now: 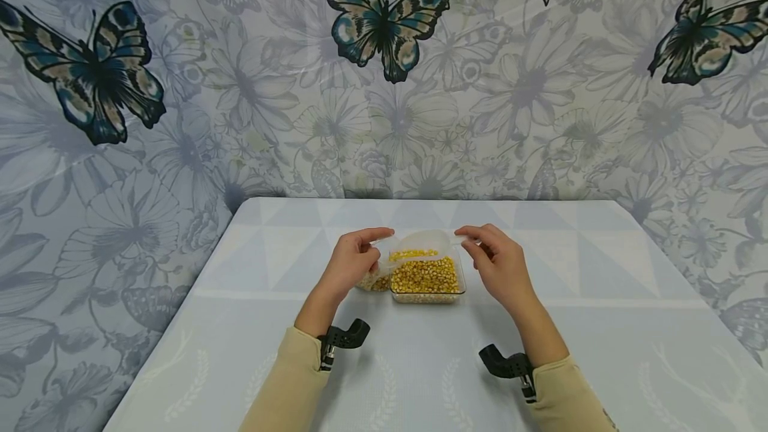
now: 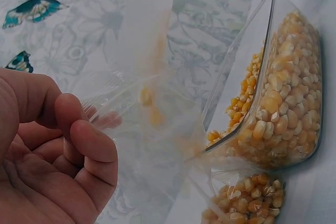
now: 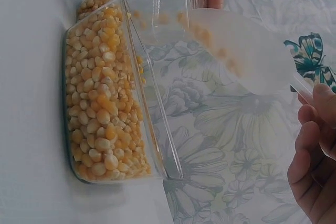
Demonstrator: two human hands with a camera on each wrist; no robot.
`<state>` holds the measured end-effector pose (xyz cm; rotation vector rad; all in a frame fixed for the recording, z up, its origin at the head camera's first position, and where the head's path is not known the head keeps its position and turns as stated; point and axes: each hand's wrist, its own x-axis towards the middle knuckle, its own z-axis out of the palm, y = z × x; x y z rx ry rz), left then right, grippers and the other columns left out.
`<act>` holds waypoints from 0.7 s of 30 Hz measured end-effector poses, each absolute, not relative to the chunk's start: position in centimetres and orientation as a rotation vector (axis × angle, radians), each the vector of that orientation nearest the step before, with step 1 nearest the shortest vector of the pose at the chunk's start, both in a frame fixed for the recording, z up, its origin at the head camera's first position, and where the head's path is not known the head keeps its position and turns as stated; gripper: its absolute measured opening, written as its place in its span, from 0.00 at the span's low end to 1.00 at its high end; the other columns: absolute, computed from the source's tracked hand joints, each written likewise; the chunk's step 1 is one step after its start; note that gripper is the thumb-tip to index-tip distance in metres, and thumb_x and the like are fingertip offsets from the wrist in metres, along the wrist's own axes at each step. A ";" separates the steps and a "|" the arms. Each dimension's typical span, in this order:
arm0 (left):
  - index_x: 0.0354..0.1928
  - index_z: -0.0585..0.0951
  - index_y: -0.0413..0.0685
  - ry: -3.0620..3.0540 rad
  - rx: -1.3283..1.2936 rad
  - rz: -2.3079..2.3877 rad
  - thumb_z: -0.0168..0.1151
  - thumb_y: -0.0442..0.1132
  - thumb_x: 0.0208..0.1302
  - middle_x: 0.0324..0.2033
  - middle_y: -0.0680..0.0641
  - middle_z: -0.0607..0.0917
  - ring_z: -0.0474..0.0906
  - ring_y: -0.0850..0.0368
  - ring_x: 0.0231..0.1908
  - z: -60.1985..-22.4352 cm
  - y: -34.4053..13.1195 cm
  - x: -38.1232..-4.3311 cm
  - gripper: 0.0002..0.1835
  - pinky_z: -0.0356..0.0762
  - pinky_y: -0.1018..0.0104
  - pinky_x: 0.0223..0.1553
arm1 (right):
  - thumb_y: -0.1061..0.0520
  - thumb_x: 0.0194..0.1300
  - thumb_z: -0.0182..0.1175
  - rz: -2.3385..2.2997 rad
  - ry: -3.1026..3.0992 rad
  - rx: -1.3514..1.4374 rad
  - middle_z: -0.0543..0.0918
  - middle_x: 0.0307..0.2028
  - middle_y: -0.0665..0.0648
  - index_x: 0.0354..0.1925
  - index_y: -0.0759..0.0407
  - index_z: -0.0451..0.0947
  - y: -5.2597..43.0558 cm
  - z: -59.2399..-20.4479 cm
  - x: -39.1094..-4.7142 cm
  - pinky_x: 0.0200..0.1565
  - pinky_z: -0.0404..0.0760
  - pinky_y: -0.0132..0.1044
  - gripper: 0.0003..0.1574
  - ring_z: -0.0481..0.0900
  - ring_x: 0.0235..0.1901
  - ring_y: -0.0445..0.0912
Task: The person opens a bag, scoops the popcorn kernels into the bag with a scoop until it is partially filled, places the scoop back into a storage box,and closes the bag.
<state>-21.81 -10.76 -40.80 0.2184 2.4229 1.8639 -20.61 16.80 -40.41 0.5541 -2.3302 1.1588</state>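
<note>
My left hand (image 1: 354,259) pinches the rim of a clear plastic bag (image 2: 244,200), whose bottom holds corn kernels and rests beside a glass container (image 1: 429,297). That rectangular container is filled with yellow corn kernels (image 1: 425,276). Between thumb and fingers, my right hand (image 1: 497,265) grips the thin handle of a translucent white scoop (image 3: 247,51). The scoop is above the container, its front end at the bag's mouth. Kernels show through the scoop, and a few blurred ones are inside the upper bag in the left wrist view.
A pale table (image 1: 408,365) with a faint geometric pattern carries the container and bag. Behind it hangs a floral cloth (image 1: 396,132) with teal butterflies. Each wrist wears a black camera mount (image 1: 348,335).
</note>
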 end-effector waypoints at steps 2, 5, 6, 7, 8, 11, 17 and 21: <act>0.59 0.83 0.60 2.424 0.214 1.864 0.48 0.27 0.64 0.20 0.49 0.77 0.71 0.52 0.20 -40.8 -10.7 -21.8 0.28 0.65 0.67 0.22 | 0.64 0.68 0.62 1.150 -2.328 0.556 0.77 0.31 0.49 0.49 0.52 0.85 16.8 -40.3 -20.5 0.22 0.71 0.30 0.14 0.70 0.19 0.36; 0.58 0.84 0.61 2.424 0.207 1.864 0.48 0.27 0.64 0.19 0.49 0.77 0.71 0.53 0.20 -40.7 -10.7 -21.7 0.28 0.64 0.67 0.21 | 0.64 0.67 0.62 1.136 -2.320 0.564 0.78 0.31 0.49 0.49 0.51 0.85 16.9 -40.2 -20.5 0.22 0.71 0.30 0.14 0.69 0.19 0.36; 0.58 0.84 0.62 2.425 0.204 1.864 0.48 0.27 0.64 0.19 0.49 0.76 0.71 0.54 0.20 -40.7 -10.7 -21.7 0.28 0.64 0.67 0.21 | 0.64 0.68 0.62 1.130 -2.315 0.570 0.78 0.31 0.49 0.49 0.52 0.85 16.9 -40.2 -20.4 0.22 0.71 0.30 0.14 0.69 0.19 0.36; 0.58 0.84 0.62 2.427 0.203 1.865 0.49 0.27 0.65 0.19 0.49 0.76 0.71 0.54 0.20 -40.7 -10.7 -21.7 0.28 0.64 0.67 0.21 | 0.64 0.68 0.62 1.125 -2.308 0.576 0.78 0.32 0.50 0.49 0.52 0.85 16.9 -40.2 -20.4 0.22 0.70 0.30 0.14 0.69 0.19 0.35; 0.58 0.84 0.62 2.428 0.202 1.865 0.49 0.27 0.65 0.18 0.49 0.76 0.71 0.54 0.20 -40.7 -10.7 -21.8 0.27 0.63 0.67 0.21 | 0.64 0.67 0.62 1.119 -2.302 0.580 0.78 0.32 0.50 0.49 0.52 0.85 16.9 -40.1 -20.4 0.22 0.70 0.29 0.14 0.69 0.19 0.35; 0.58 0.84 0.63 2.428 0.201 1.866 0.49 0.28 0.65 0.18 0.49 0.76 0.71 0.55 0.20 -40.8 -10.7 -21.8 0.27 0.63 0.67 0.21 | 0.65 0.67 0.62 1.107 -2.283 0.589 0.79 0.32 0.51 0.49 0.53 0.85 16.8 -40.1 -20.4 0.22 0.69 0.28 0.14 0.69 0.19 0.35; 0.57 0.84 0.63 2.428 0.201 1.861 0.49 0.28 0.65 0.18 0.49 0.76 0.72 0.55 0.20 -40.9 -10.7 -21.9 0.27 0.65 0.67 0.22 | 0.65 0.67 0.62 1.083 -2.264 0.599 0.79 0.32 0.52 0.49 0.54 0.85 16.7 -40.0 -20.3 0.22 0.68 0.26 0.15 0.69 0.20 0.35; 0.58 0.84 0.61 2.436 0.203 1.857 0.49 0.28 0.65 0.18 0.49 0.76 0.72 0.55 0.20 -41.0 -10.7 -21.9 0.27 0.64 0.67 0.21 | 0.66 0.67 0.62 1.070 -2.263 0.599 0.79 0.32 0.52 0.49 0.53 0.85 16.7 -39.9 -20.2 0.22 0.68 0.26 0.15 0.69 0.20 0.35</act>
